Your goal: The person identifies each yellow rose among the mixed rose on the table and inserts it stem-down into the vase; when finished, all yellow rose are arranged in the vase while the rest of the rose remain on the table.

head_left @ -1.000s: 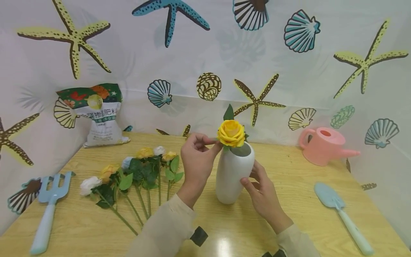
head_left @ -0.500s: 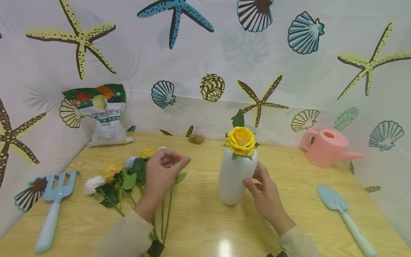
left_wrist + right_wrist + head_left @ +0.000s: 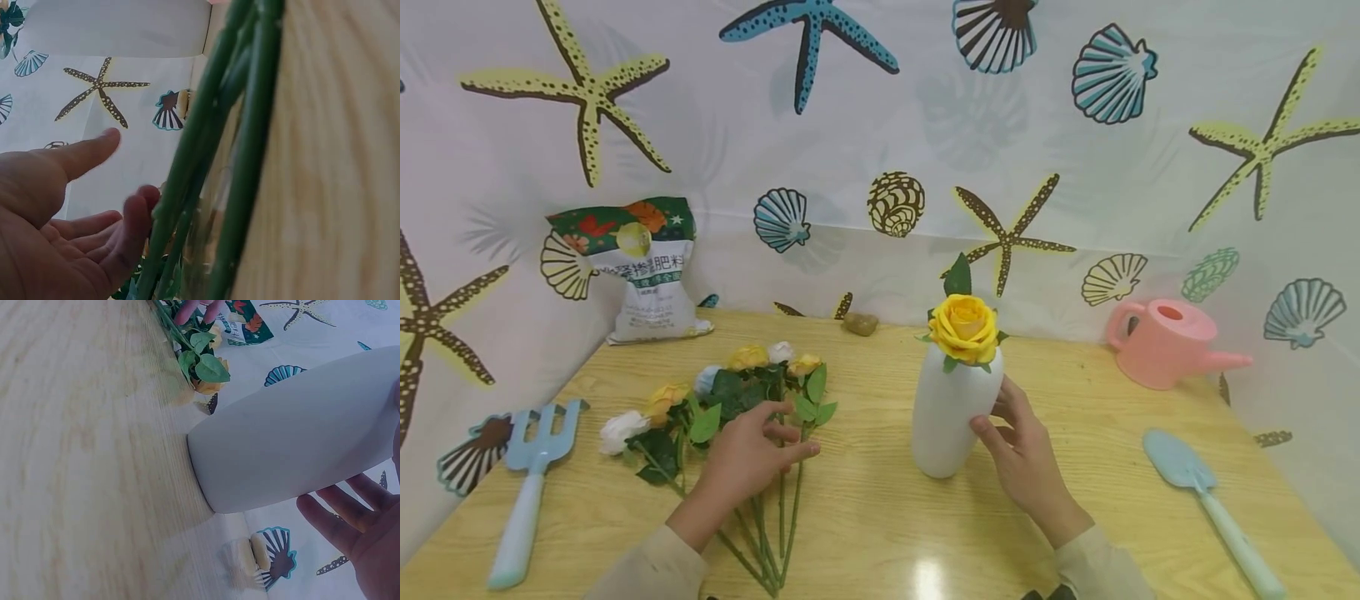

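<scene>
A white vase (image 3: 951, 417) stands upright on the wooden table, with a yellow rose (image 3: 964, 329) and its leaves at the mouth. My right hand (image 3: 1021, 458) holds the vase from the right, thumb on the near side and fingers behind; the right wrist view has the fingertips against the vase wall (image 3: 281, 437). To the left, my left hand (image 3: 751, 450) hovers over a bunch of artificial flowers, its fingers loosely bent and thumb apart, gripping nothing. Green stems (image 3: 244, 125) pass close beside its fingers in the left wrist view. White, yellow and pale blue blooms (image 3: 666, 402) lie beyond that hand.
A light blue hand fork (image 3: 523, 508) lies at far left, a matching trowel (image 3: 1213, 508) at right. Behind stand a fertilizer bag (image 3: 655, 279) and a pink watering can (image 3: 1165, 346). A brown stone (image 3: 861, 324) sits near the patterned backdrop cloth (image 3: 880, 125).
My left hand has let go of the yellow rose at the vase, moved left and come down over the flower stems. The rose now rests in the vase mouth; my right hand keeps its hold.
</scene>
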Demonstrator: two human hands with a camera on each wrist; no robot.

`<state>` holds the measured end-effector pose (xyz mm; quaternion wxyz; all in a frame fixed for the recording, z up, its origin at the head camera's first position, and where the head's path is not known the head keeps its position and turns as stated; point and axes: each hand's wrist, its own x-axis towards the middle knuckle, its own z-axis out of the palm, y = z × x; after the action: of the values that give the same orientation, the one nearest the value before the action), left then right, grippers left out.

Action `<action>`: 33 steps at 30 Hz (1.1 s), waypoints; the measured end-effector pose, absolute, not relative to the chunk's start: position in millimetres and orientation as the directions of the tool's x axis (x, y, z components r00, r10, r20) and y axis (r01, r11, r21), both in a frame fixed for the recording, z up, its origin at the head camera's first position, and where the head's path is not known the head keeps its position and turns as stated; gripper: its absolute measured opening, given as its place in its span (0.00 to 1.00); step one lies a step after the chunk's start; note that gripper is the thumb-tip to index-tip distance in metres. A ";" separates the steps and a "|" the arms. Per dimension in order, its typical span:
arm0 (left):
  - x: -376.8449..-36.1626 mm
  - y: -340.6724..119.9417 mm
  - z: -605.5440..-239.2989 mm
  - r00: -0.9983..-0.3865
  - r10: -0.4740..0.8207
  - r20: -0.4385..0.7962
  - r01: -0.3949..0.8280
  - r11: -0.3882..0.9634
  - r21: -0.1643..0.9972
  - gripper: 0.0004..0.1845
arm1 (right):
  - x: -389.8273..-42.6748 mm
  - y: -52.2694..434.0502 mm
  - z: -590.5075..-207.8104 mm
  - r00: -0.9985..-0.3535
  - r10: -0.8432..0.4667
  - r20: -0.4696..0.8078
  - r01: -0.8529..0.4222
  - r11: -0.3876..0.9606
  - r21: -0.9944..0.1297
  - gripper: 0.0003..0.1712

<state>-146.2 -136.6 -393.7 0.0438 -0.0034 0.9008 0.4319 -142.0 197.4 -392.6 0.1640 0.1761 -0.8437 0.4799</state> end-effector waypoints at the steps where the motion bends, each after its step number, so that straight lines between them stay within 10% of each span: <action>1: -146.7 -135.9 -394.4 -0.996 0.037 -0.086 -0.043 0.635 0.771 0.38 | -141.6 197.7 -392.2 -0.885 -0.141 0.445 -0.454 0.475 -0.753 0.34; 33: -161.9 -106.8 -397.8 -0.996 0.081 0.036 0.085 0.764 0.640 0.28 | -140.9 198.5 -390.4 -0.882 -0.145 0.448 -0.461 0.458 -0.760 0.34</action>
<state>-161.9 -106.8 -397.8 -0.0030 0.0443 0.9391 0.3409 -140.9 198.5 -390.4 0.1617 0.1809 -0.8383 0.4882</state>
